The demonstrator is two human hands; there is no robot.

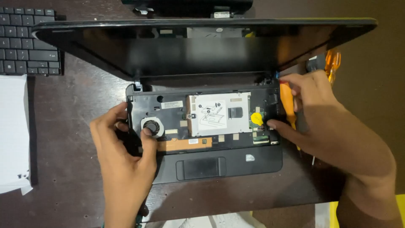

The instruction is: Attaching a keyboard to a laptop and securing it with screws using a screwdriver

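Left hand (126, 143) grips opened laptop base (202, 126) at fan (152, 126); right hand (320, 114) holds orange screwdriver (288, 105) beside yellow coin cell (256, 118); detached keyboard (29, 42) on desk (71, 169).

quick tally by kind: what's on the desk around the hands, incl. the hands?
Hands: 2, left hand, right hand
Opened laptop: 1
Detached keyboard: 1
Orange-handled screwdriver: 1
White paper sheet: 1
Total: 6
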